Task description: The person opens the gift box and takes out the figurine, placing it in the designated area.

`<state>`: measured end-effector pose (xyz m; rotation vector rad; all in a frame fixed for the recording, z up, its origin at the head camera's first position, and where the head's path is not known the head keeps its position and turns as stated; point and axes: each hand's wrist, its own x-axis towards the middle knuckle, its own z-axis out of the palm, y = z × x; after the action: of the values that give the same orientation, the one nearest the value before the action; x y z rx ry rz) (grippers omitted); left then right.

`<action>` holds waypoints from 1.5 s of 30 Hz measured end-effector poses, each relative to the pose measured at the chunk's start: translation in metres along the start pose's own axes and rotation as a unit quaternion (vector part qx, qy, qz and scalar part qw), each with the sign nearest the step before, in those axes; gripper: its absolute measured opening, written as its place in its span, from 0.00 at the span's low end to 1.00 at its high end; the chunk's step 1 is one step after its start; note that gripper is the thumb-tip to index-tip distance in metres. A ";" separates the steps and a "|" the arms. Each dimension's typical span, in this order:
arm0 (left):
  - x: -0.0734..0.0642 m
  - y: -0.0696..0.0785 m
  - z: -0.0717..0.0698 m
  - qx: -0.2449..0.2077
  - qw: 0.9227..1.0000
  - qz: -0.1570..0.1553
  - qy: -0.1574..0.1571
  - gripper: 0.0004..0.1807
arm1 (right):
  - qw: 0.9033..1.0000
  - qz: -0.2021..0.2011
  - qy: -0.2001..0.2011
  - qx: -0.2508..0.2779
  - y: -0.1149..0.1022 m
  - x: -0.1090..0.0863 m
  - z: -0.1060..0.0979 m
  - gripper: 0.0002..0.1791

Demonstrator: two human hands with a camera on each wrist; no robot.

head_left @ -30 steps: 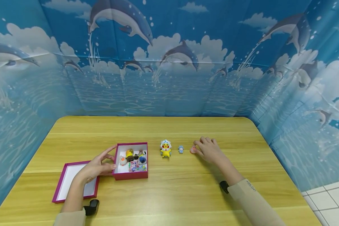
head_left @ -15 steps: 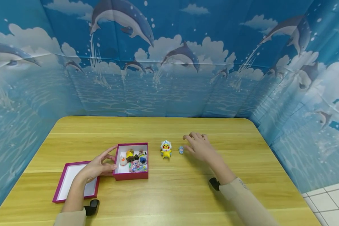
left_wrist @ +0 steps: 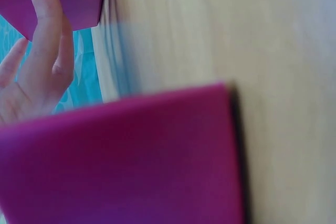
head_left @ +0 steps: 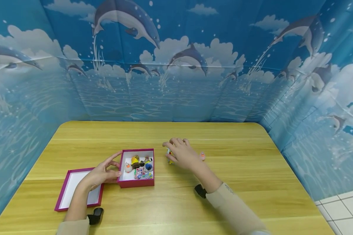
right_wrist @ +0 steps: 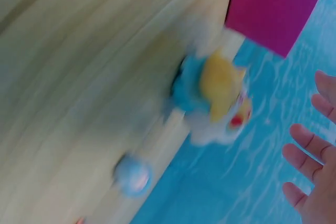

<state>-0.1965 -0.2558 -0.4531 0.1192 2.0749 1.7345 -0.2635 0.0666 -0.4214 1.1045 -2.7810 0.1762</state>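
Behind everything hangs the dolphin curtain [head_left: 182, 88], and in front of it is the wooden table [head_left: 238, 143]. On it, to the left, lies the lid [head_left: 72, 186], partly beneath my left wrist; if I dragged that arm, I might well shove it. Just right of that is the box [head_left: 136, 182]. My left hand [head_left: 101, 173] rests on its left wall, thumb and fingers spread, touching but not wrapped round it, so a careless push could slide the whole box. My right hand [head_left: 180, 153] is over the yellow toy [right_wrist: 218, 82], fingers bent yet holding nothing; the toy is on the table right of the box, with a gap between it and my fingertips. Coming in low or too fast, I could topple it. The toys [head_left: 135, 161] in the box lie crowded, and dropping another among them might make them jam. The blue toy [right_wrist: 133, 176] is near the yellow one, where my palm could knock it. The pink toy [head_left: 202, 156] is farther right, close to my wrist, so a sideways sweep might catch it
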 end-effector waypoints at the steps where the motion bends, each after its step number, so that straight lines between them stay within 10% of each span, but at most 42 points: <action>1: 0.000 0.000 0.000 -0.001 1.000 0.001 -0.001 0.45 | 1.000 -0.005 -0.003 0.001 -0.004 0.003 0.001 0.20; 16: 0.000 0.000 0.000 -0.001 1.000 0.000 0.002 0.44 | 0.997 -0.066 -0.023 -0.036 -0.057 0.035 0.026 0.20; 45: -0.002 0.001 0.000 -0.008 1.000 0.005 -0.017 0.44 | 0.983 -0.115 -0.081 -0.116 -0.088 0.066 0.047 0.23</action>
<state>-0.1950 -0.2564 -0.4515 0.1529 2.0389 1.7431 -0.2545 -0.0490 -0.4510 1.4170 -2.6884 -0.2681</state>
